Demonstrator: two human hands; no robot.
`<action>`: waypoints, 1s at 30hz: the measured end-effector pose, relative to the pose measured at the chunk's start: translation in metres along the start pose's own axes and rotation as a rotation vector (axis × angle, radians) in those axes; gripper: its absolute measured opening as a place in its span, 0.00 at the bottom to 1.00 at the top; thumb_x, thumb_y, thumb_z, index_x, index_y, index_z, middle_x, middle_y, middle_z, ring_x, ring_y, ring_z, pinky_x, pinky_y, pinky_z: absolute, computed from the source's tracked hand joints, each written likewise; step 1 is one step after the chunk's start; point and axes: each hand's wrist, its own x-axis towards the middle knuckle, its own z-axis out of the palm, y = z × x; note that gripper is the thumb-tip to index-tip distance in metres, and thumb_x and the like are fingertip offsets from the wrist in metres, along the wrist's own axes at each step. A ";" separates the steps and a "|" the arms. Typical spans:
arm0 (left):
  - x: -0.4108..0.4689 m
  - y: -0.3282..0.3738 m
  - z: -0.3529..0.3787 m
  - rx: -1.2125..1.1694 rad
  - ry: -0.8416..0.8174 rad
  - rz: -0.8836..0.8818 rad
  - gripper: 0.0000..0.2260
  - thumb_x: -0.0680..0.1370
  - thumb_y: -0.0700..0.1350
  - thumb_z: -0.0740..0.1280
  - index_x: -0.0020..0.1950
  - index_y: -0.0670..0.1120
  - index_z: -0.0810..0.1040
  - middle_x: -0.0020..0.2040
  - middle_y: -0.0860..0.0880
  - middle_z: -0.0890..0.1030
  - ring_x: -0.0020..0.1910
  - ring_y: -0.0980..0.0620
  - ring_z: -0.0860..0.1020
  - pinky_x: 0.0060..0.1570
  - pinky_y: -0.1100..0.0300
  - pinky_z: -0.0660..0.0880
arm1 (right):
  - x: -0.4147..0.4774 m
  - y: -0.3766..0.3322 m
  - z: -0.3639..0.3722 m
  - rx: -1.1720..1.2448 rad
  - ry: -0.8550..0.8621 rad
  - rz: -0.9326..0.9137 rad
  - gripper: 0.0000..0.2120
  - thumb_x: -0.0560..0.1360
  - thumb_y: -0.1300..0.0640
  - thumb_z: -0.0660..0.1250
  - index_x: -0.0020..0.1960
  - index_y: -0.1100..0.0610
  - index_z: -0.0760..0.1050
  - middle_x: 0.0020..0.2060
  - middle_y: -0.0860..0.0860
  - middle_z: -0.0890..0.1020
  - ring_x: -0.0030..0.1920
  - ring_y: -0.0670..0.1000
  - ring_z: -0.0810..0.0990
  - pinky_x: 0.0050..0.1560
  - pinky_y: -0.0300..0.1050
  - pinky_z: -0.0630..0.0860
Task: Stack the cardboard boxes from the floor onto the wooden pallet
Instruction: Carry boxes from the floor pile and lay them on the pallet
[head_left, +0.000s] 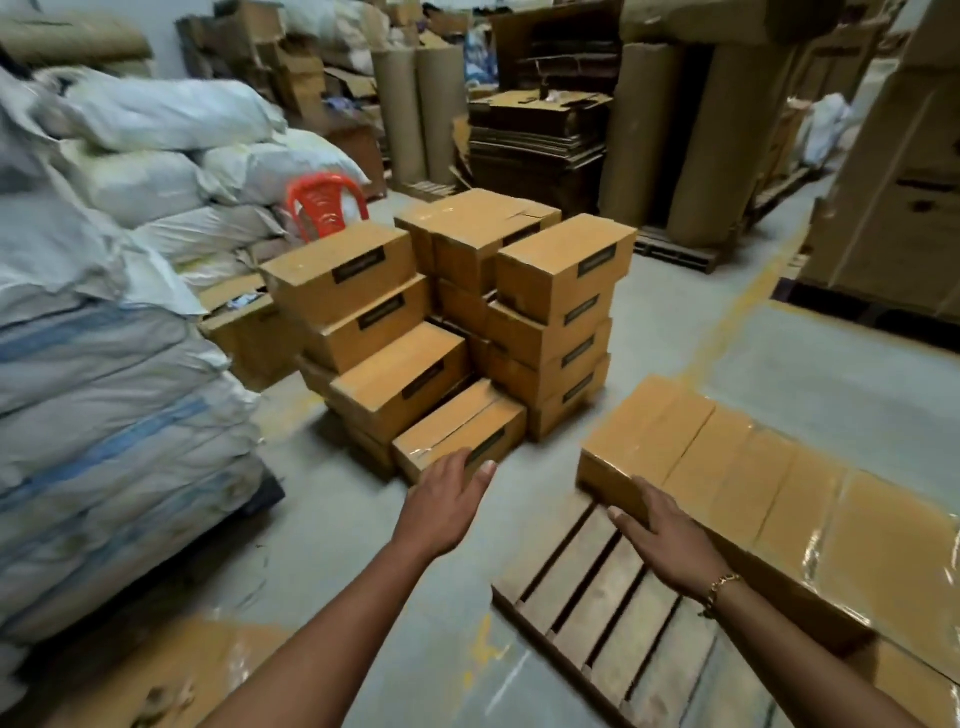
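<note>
Spread and empty, the left hand (447, 499) is hovering at the nearest floor box (460, 431), needing the flat right hand (660, 530), over the wooden pallet (587, 603), opposite.

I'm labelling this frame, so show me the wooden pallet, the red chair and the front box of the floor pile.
wooden pallet (602, 603): head view, a bare slat.
red chair (319, 202): head view, its backrest.
front box (457, 418): head view, its top face.

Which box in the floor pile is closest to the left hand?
The lowest front box, at the near edge of the pile; the left hand is at its near end. The others sit higher or farther back.
</note>
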 end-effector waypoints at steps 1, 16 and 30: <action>0.009 -0.009 -0.010 0.000 0.011 -0.011 0.33 0.80 0.69 0.49 0.80 0.52 0.62 0.79 0.50 0.65 0.78 0.47 0.61 0.74 0.43 0.62 | 0.013 -0.015 0.003 0.003 -0.011 -0.017 0.37 0.77 0.30 0.54 0.81 0.45 0.52 0.79 0.48 0.60 0.76 0.53 0.65 0.72 0.60 0.67; 0.235 -0.126 -0.098 0.034 0.040 -0.165 0.32 0.81 0.68 0.49 0.81 0.53 0.60 0.80 0.50 0.62 0.79 0.48 0.59 0.74 0.46 0.61 | 0.279 -0.162 0.070 0.113 -0.147 -0.120 0.35 0.80 0.35 0.55 0.81 0.49 0.53 0.80 0.50 0.59 0.78 0.53 0.60 0.74 0.53 0.62; 0.432 -0.239 -0.162 -0.022 -0.007 -0.272 0.33 0.80 0.70 0.51 0.78 0.52 0.65 0.77 0.50 0.67 0.76 0.47 0.65 0.72 0.45 0.66 | 0.495 -0.297 0.115 0.175 -0.297 -0.136 0.33 0.81 0.37 0.57 0.81 0.50 0.55 0.79 0.50 0.61 0.77 0.53 0.62 0.74 0.54 0.63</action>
